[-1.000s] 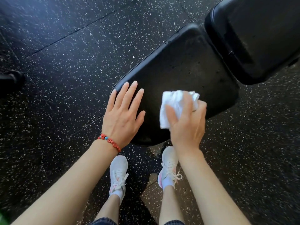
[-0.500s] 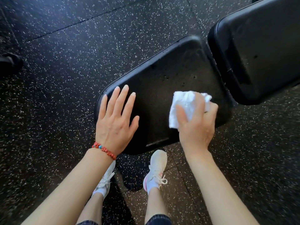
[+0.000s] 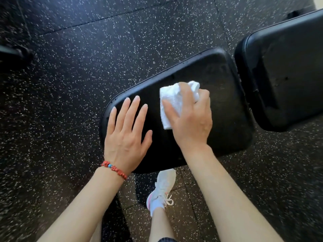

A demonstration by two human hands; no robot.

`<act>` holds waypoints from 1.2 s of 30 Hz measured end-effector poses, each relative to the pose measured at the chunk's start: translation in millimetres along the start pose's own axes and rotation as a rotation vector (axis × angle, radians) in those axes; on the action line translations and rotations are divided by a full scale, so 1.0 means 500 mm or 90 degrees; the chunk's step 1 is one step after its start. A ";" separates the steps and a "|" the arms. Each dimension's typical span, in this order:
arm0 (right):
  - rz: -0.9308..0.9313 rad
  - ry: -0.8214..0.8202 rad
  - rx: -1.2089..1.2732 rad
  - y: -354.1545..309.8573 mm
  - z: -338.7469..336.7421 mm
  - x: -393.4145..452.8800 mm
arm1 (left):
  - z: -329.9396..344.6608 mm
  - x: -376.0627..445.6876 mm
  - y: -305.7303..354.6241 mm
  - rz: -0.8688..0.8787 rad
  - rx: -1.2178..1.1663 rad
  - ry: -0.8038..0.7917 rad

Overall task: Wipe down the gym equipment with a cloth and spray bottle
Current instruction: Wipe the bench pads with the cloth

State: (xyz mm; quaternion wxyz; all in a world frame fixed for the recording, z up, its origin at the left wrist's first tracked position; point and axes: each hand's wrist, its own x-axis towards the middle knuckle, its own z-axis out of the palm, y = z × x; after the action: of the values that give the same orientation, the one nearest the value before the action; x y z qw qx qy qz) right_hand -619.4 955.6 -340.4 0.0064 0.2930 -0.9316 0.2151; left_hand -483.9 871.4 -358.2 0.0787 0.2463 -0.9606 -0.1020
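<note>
A black padded bench seat (image 3: 222,95) fills the middle of the view. My right hand (image 3: 192,119) presses a folded white cloth (image 3: 172,102) onto the seat's centre, fingers curled over it. My left hand (image 3: 126,135) lies flat on the seat's near left corner, fingers spread, holding nothing; a red bead bracelet circles its wrist. The bench's black back pad (image 3: 286,70) sits to the right, apart from the seat by a narrow gap. No spray bottle is in view.
Black rubber floor (image 3: 78,67) with white flecks surrounds the bench. My white sneaker (image 3: 162,191) stands under the seat's near edge. A dark piece of equipment (image 3: 12,53) lies at the left edge.
My right hand has slid the cloth leftward across the seat, closer to my left hand. The left hand stayed planted on the corner. My view shifted, and one foot went out of sight.
</note>
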 end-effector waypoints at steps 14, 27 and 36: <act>-0.108 -0.039 0.024 -0.104 0.056 0.041 | -0.014 -0.055 -0.034 -0.046 -0.021 0.050; 0.033 -0.055 -0.006 -0.002 0.012 0.172 | -0.020 -0.025 0.011 -0.009 -0.019 0.018; 0.112 -0.007 -0.012 0.105 -0.033 0.189 | 0.003 0.042 0.081 0.036 -0.017 0.004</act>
State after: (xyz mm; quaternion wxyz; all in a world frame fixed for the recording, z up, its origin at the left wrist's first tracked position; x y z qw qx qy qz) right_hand -728.1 949.6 -333.2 -0.0153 0.2108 -0.9557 0.2046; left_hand -520.9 895.9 -348.1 0.0879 0.2183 -0.9654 -0.1121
